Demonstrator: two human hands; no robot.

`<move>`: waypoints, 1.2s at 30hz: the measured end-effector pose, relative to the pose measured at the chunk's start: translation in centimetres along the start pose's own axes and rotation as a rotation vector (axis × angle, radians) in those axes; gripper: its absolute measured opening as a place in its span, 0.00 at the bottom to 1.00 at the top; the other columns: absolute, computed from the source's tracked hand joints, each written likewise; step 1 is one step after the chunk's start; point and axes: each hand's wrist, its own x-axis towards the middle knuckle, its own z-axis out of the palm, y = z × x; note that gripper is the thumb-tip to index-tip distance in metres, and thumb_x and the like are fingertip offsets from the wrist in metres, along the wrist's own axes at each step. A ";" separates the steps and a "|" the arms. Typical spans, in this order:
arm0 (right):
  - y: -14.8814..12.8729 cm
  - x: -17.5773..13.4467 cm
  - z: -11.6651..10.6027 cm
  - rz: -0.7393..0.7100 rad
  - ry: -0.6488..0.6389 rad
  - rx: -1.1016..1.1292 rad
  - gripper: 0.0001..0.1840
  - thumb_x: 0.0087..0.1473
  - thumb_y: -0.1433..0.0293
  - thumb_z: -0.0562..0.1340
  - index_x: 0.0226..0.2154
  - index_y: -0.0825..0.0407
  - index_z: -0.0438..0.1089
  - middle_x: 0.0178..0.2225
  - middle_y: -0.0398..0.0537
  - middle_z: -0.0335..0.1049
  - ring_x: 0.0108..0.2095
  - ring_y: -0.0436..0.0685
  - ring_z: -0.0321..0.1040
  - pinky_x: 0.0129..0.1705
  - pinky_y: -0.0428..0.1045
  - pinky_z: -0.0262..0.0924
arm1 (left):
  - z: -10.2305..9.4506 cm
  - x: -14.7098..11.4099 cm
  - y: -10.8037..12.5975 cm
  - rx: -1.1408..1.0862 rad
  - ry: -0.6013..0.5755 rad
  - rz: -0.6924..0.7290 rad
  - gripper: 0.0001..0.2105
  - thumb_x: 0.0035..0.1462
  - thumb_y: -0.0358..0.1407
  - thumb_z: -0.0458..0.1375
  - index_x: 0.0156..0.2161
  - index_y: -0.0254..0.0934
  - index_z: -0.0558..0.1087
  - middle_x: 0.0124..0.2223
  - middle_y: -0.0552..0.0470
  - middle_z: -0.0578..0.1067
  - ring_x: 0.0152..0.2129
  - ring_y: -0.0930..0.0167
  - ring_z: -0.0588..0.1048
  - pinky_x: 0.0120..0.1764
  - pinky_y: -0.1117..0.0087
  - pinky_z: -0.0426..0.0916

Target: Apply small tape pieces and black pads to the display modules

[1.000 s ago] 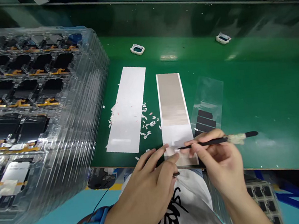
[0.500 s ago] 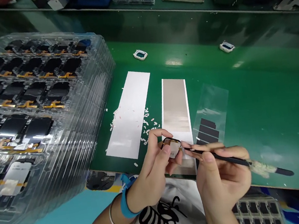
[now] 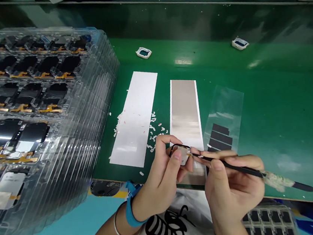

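Observation:
My left hand (image 3: 160,181) holds a small watch-sized display module (image 3: 184,156) by its edges, pale back up. The module has a dark rim and a bit of orange flex cable. My right hand (image 3: 235,187) is closed round a slim black pointed tool (image 3: 243,168), with pale tape wrapped near its rear end. The tool's tip meets the module's right edge; what exactly it touches is too small to tell. Beneath the hands lies a beige strip with white edges (image 3: 185,105). Just right of it is a clear sheet (image 3: 228,103) bearing black adhesive-like pieces (image 3: 221,136).
A tall stack of clear trays (image 3: 96,83) with display modules stands at left. Scraps (image 3: 152,129) lie beside a white strip (image 3: 135,120). Two small white-framed parts (image 3: 144,52) sit farther back, below a shelf (image 3: 188,0). Another tray (image 3: 270,221) is below the table edge.
The view has shifted slightly. Both hands keep the same hold, and the tool's tip stays at the module's right edge.

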 end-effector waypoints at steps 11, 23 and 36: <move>-0.3 -0.1 0.1 0.075 0.011 0.020 0.10 0.59 0.80 0.62 0.39 0.50 0.65 0.35 0.44 0.74 0.36 0.52 0.78 0.39 0.48 0.79 | 0.2 0.3 -0.2 -0.014 -0.008 0.029 0.04 0.73 0.39 0.45 0.47 0.43 0.59 0.32 0.58 0.70 0.20 0.80 0.59 0.24 0.79 0.56; -0.4 0.1 0.2 0.087 -0.008 0.057 0.11 0.59 0.82 0.61 0.39 0.50 0.65 0.35 0.44 0.75 0.37 0.51 0.78 0.43 0.49 0.78 | 0.2 0.2 -0.1 -0.010 -0.003 0.038 0.04 0.73 0.39 0.46 0.47 0.43 0.59 0.32 0.57 0.69 0.20 0.80 0.58 0.25 0.78 0.56; 0.1 0.0 0.0 0.056 -0.011 0.023 0.10 0.59 0.81 0.63 0.39 0.51 0.65 0.35 0.44 0.76 0.37 0.51 0.78 0.40 0.46 0.77 | 0.0 0.2 -0.4 -0.013 0.012 0.046 0.04 0.73 0.39 0.45 0.48 0.44 0.61 0.34 0.55 0.72 0.21 0.79 0.59 0.24 0.78 0.57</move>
